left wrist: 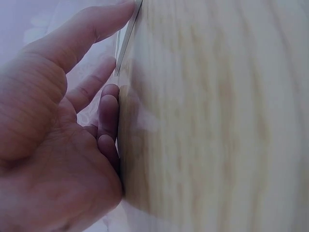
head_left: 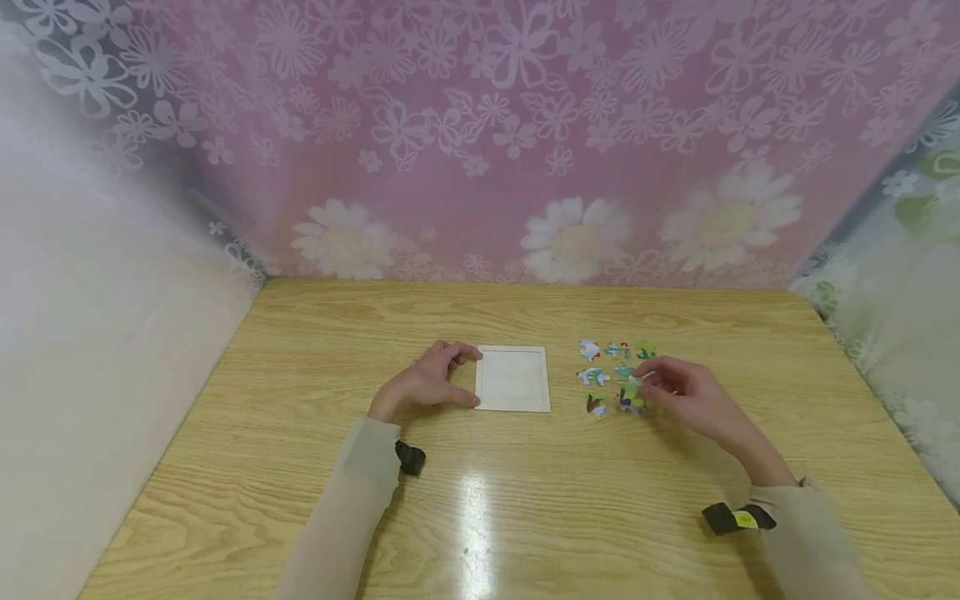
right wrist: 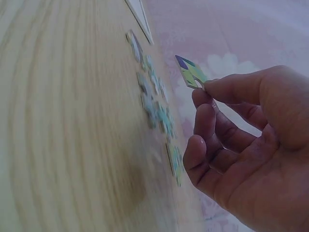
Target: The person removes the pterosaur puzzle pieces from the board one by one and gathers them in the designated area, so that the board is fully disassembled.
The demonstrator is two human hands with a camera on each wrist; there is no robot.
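Note:
My right hand point(head_left: 693, 400) pinches a jigsaw puzzle piece point(right wrist: 189, 72) between thumb and forefinger, raised off the table in the right wrist view. It is green and yellow with a dark purple corner. Under and beside that hand lie several loose puzzle pieces point(head_left: 593, 377) in short rows, with coloured pictures on them. To their left a square, pale puzzle tray point(head_left: 514, 380) with a raised rim lies flat, its inside bare. My left hand point(head_left: 427, 379) rests at the tray's left side, thumb at the near corner and fingertips near the far corner, fingers extended.
Everything lies on a wood-grain table point(head_left: 555, 517). A pink flowered curtain point(head_left: 465, 167) hangs along its back edge, and pale cloth point(head_left: 112, 267) borders the left side. Dark straps with small devices point(head_left: 410, 458) sit at both wrists.

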